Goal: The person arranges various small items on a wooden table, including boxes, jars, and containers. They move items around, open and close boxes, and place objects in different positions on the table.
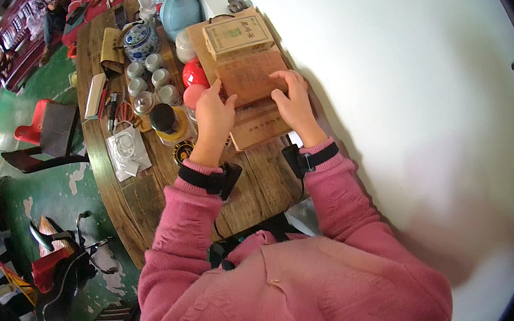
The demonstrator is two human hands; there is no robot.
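Observation:
Both my hands are at a flat reddish-brown rectangular package (251, 78) with faint printing on its top. My left hand (213, 119) grips its left side, thumb on the near corner and fingers along the edge. The right side is gripped by my right hand (295, 103), with curled fingers over the edge and the thumb near the front corner. Under and nearer than it lies a tan printed box (259, 125). Just beyond it sits a beige box with a green label (238, 35), on a brown cardboard piece (199, 42).
Left of my hands, the wooden table (237, 208) holds a dark-lidded jar (169, 123), several small glass jars (154, 62), a blue-and-white teapot (141, 42), red scissors (124, 110) and a bagged white cable (124, 150). A light-blue jug (179, 9) stands behind. A white wall (417, 108) borders the right.

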